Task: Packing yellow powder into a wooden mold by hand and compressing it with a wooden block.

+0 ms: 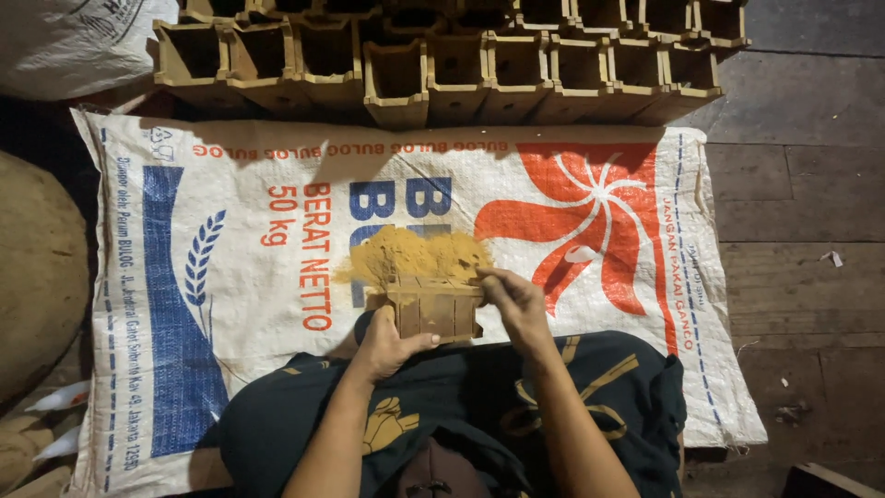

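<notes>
We observe the left hand (387, 346) gripping the near left side of a small wooden mould box (433, 309), thumb laid across its lower edge. The right hand (516, 304) is pinched closed at the box's upper right corner, fingertips touching the rim. The box rests at the near edge of a woven plastic sack (230, 277) spread flat on the floor, just ahead of our lap, which is covered by a dark cloth with yellow markings (608, 387).

Directly behind the box lies a loose heap of ochre powder (415, 254), touching its far side. We cannot tell what the box holds.

Beyond the sack's far edge stand rows of open square clay moulds (516, 69), packed side by side; their cavities appear dark. A pale sack (64, 41) sits at the far left corner, and a rounded brown mass (32, 277) borders the left. Dark wooden floorboards (793, 194) extend to the right.
</notes>
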